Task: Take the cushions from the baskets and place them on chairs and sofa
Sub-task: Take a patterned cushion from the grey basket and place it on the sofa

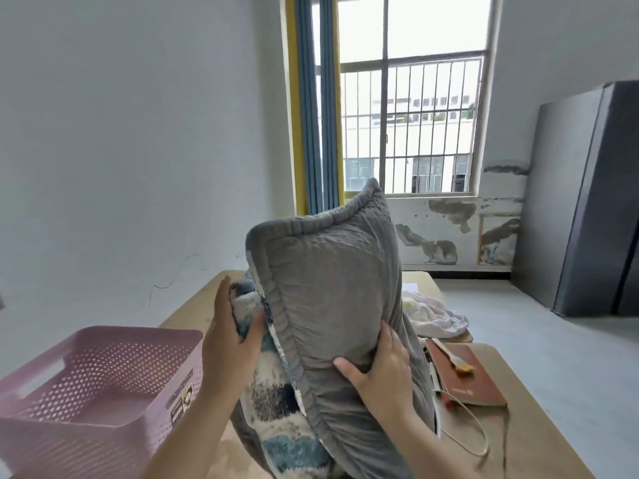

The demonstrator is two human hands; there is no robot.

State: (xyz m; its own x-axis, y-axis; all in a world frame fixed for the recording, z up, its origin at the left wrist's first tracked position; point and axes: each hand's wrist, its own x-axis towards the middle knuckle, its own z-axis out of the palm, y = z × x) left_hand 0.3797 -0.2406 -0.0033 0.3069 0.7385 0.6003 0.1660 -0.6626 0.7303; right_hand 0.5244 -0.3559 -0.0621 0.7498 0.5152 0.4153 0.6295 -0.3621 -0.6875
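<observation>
We get one head-worn wide-angle view, facing forward and slightly down across the wooden table [539,440] toward the barred window [415,108]. It sits close: both forearms enter from the bottom edge, wall edges bow from distortion.

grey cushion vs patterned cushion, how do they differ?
The grey cushion is plain with a ruffled border; the patterned cushion has blue, white and dark patches. The grey cushion is in front, nearly fully visible; the patterned one sits behind it, mostly hidden. The right hand presses the grey cushion; the left hand grips the patterned one. Both are held upright, off the table.
</observation>
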